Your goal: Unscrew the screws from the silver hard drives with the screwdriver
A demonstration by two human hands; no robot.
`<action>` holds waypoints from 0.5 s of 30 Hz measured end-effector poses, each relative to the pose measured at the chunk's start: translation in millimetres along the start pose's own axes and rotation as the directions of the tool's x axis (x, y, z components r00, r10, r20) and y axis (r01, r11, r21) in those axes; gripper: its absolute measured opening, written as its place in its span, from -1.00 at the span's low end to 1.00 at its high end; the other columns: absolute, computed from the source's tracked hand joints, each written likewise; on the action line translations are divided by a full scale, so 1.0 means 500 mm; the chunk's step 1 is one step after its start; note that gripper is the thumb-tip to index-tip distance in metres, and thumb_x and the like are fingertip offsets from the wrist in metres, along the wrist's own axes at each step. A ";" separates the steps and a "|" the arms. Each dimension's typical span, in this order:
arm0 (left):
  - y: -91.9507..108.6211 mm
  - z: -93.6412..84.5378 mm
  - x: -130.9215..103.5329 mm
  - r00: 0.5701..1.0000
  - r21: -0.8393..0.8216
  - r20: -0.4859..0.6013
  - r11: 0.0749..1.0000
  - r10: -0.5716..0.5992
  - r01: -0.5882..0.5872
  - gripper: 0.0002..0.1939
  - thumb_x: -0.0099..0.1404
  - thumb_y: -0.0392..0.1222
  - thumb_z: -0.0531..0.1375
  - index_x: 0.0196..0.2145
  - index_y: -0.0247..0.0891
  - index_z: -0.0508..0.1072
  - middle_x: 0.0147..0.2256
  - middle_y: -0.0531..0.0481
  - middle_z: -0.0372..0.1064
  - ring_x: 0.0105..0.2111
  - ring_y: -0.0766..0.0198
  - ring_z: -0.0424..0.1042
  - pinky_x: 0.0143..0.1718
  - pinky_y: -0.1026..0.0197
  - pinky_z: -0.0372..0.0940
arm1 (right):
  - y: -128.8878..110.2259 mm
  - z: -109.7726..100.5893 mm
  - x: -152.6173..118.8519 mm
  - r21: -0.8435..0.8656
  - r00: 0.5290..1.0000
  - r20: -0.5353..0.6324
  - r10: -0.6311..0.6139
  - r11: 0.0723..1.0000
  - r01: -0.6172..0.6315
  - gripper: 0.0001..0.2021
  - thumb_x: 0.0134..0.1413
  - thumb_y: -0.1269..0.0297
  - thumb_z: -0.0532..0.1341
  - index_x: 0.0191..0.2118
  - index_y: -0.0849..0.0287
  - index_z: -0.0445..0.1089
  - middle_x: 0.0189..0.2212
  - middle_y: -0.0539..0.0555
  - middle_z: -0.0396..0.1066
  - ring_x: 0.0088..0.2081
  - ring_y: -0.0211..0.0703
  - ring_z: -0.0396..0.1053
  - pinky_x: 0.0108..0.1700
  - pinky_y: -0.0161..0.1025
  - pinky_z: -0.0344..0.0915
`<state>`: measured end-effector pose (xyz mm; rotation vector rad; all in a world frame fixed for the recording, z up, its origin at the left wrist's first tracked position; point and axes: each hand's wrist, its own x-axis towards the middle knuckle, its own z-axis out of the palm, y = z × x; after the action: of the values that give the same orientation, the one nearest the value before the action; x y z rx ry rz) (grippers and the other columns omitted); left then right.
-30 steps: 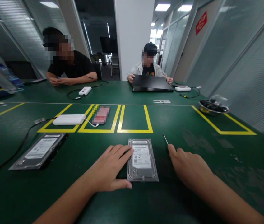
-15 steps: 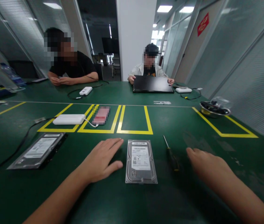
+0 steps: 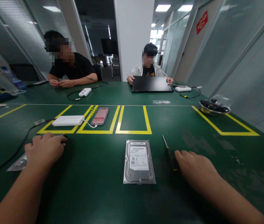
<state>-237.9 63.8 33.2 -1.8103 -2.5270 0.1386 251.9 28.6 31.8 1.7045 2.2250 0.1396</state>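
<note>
My left hand (image 3: 44,148) lies over a hard drive (image 3: 18,164) at the left, its fingers curled round it. Most of that drive is hidden beneath the hand; a silvery corner sticks out at the lower left. A second silver hard drive (image 3: 140,161) with a white label lies flat in front of me, touched by neither hand. To its right is a screwdriver (image 3: 169,156) with a dark handle and thin metal shaft. Right beside the handle rests my right hand (image 3: 194,163), fingers curled in; whether it touches the handle I cannot tell.
Beyond the drives, yellow tape (image 3: 134,132) marks frames on the green table. A white power bank (image 3: 68,120) is cabled to a phone (image 3: 100,116). At the right stands a metal bowl (image 3: 213,109) of dark parts. Across sit two people, one holding a black panel (image 3: 152,84).
My left hand has moved left from beside the middle hard drive onto the left one. My right hand has slid left, close up to the screwdriver handle.
</note>
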 end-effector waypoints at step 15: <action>0.007 -0.012 -0.005 0.999 0.187 0.028 0.982 -0.036 0.030 -0.58 0.31 -0.05 0.00 -0.05 -0.13 0.56 0.09 -0.30 0.29 0.03 -0.29 0.13 -0.07 -0.25 0.12 | -0.005 0.001 -0.005 0.020 1.000 0.017 -0.016 1.000 0.016 -0.73 0.21 0.54 0.03 -0.09 0.23 0.40 -0.29 0.20 0.48 -0.24 0.10 0.52 -0.29 -0.06 0.39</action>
<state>-233.4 62.8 39.0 -1.7083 -2.4677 0.3916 250.2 25.3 31.1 1.6917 2.2345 0.0990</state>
